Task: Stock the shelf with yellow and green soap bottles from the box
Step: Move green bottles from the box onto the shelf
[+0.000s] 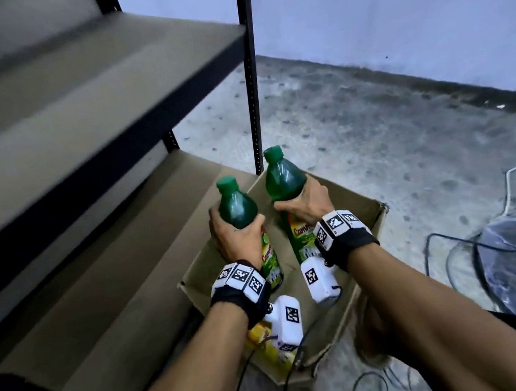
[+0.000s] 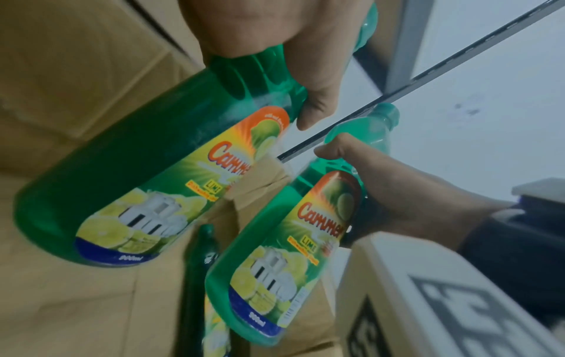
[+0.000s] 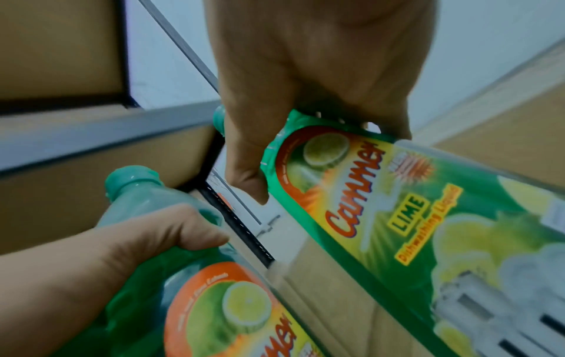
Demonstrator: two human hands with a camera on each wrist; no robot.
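My left hand (image 1: pixel 237 234) grips a green soap bottle (image 1: pixel 237 205) by its shoulder, above the open cardboard box (image 1: pixel 365 216). Beside it my right hand (image 1: pixel 308 204) grips a second green bottle (image 1: pixel 284 178) the same way. Both bottles are upright, with green caps and lime labels, and their bases are lifted. The left wrist view has my left hand (image 2: pixel 275 53) curled round its bottle (image 2: pixel 122 183). The right wrist view has my right hand (image 3: pixel 305 84) wrapped round the other bottle (image 3: pixel 397 217). A yellow bottle (image 1: pixel 266 345) lies in the box's near corner.
The metal shelf unit (image 1: pixel 121 120) with brown boards stands to the left, its black post (image 1: pixel 249 68) just behind the box. Another green bottle (image 2: pixel 198 265) remains in the box. Cables (image 1: pixel 447 248) and a fan lie on the concrete floor at the right.
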